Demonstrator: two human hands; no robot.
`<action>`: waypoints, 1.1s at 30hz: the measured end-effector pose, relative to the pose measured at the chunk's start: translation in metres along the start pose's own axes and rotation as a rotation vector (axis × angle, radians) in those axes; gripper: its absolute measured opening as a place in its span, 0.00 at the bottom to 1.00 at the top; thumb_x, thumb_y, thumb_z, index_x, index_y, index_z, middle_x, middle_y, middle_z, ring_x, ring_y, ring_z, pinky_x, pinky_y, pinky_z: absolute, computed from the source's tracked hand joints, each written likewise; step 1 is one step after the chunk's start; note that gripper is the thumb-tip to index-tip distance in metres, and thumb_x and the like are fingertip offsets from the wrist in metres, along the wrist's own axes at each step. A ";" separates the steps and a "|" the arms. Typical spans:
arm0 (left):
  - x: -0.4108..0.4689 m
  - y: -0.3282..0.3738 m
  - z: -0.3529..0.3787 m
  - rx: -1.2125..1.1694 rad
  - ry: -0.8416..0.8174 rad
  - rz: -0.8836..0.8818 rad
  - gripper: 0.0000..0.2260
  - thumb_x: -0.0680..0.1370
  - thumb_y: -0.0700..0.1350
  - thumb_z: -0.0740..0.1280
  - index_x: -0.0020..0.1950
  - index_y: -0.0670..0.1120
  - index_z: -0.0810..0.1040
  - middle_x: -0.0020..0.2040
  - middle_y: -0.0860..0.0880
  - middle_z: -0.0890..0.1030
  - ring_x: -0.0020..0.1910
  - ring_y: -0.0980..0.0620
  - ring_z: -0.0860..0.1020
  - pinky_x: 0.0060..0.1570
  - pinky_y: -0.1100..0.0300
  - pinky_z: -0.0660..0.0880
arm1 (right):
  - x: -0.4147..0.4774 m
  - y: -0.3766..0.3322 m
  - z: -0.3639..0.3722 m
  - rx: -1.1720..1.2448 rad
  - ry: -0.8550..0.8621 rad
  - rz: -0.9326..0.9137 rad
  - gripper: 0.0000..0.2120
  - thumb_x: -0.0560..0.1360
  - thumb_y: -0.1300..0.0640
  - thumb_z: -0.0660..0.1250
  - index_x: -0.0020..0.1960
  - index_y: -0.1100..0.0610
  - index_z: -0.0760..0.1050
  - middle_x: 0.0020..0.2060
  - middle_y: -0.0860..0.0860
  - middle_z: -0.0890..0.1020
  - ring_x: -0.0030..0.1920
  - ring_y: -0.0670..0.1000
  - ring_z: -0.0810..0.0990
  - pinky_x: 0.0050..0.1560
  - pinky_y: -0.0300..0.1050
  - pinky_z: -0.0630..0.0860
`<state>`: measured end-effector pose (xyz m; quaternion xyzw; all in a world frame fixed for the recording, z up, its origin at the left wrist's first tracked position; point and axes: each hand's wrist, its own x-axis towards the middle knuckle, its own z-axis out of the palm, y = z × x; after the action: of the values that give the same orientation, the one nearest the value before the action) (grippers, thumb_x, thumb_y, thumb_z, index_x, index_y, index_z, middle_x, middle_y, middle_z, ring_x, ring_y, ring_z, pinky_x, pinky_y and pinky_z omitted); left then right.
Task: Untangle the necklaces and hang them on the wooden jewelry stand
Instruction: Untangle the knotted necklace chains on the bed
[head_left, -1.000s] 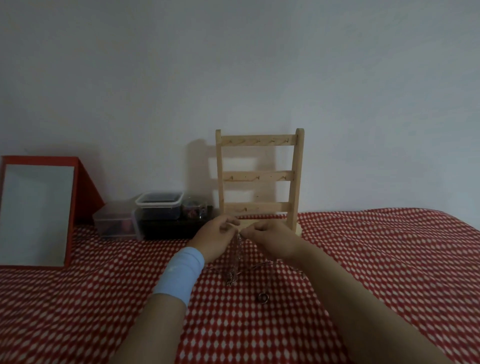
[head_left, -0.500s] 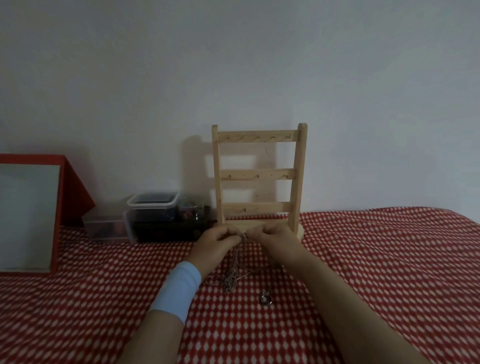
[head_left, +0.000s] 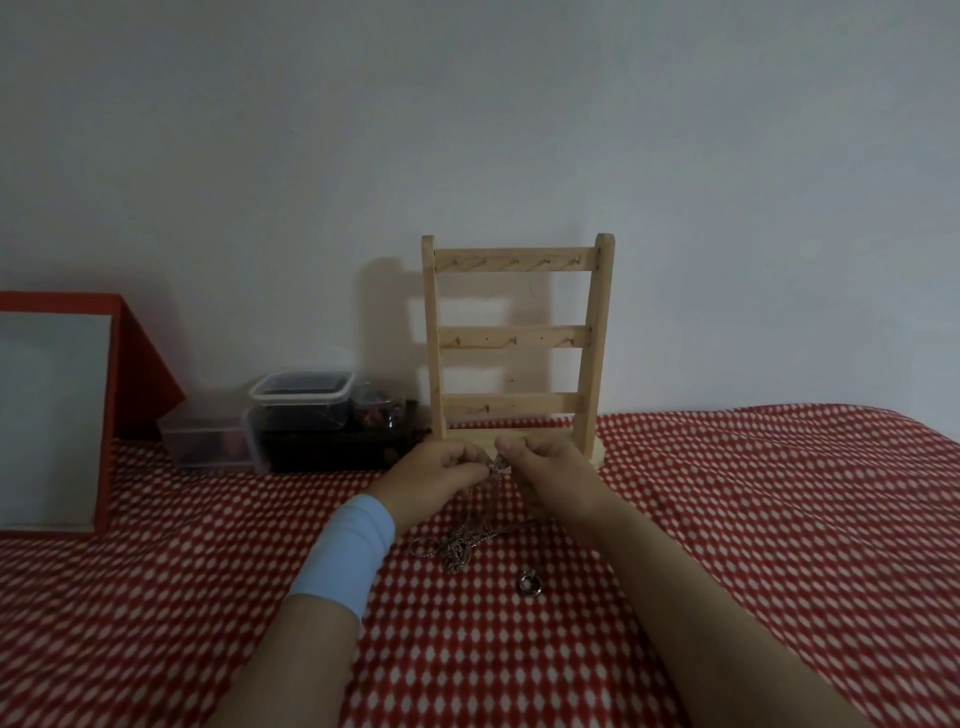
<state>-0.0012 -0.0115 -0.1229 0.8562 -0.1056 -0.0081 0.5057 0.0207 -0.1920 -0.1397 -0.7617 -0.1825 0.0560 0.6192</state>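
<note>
1. Since a second ago my view has drifted left; the wooden jewelry stand (head_left: 517, 345) sits more central.
2. Left hand (head_left: 434, 480) and right hand (head_left: 545, 475) each pinch the necklaces (head_left: 470, 540), whose tangle trails onto the red cloth (head_left: 753, 519).
3. I'd tease strands apart gently, never yanking.

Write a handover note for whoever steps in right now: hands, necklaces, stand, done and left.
Left hand and right hand: both pinch the necklaces at one spot, just in front of the wooden jewelry stand.
Necklaces: tangled chains hang from the fingers, the rest bunched on the red checked cloth. A small ring lies apart, nearer the person.
Done: nothing hung; every hook is bare.
Left: separate the chains, hang each on the stand.
</note>
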 end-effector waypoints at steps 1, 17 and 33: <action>0.002 0.001 0.000 0.008 -0.022 -0.034 0.08 0.79 0.43 0.65 0.47 0.43 0.84 0.46 0.50 0.83 0.49 0.54 0.80 0.51 0.63 0.73 | 0.000 0.001 -0.001 -0.004 -0.004 0.005 0.25 0.83 0.48 0.63 0.28 0.48 0.72 0.22 0.43 0.72 0.22 0.41 0.68 0.25 0.34 0.66; -0.001 -0.002 -0.005 -0.104 0.037 0.052 0.07 0.80 0.43 0.64 0.48 0.46 0.83 0.40 0.53 0.84 0.46 0.54 0.81 0.57 0.56 0.74 | 0.000 -0.001 -0.007 0.031 -0.040 -0.002 0.17 0.83 0.48 0.63 0.42 0.60 0.76 0.27 0.47 0.68 0.26 0.46 0.62 0.26 0.40 0.61; 0.001 0.004 -0.007 0.072 0.108 0.143 0.03 0.77 0.44 0.70 0.45 0.50 0.83 0.39 0.54 0.85 0.41 0.61 0.82 0.47 0.65 0.74 | -0.003 -0.003 -0.005 0.070 -0.041 -0.018 0.13 0.82 0.49 0.66 0.48 0.55 0.85 0.27 0.48 0.71 0.27 0.47 0.64 0.28 0.42 0.62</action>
<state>-0.0003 -0.0070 -0.1159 0.8632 -0.1394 0.0780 0.4790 0.0185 -0.1968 -0.1361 -0.7366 -0.2001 0.0723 0.6420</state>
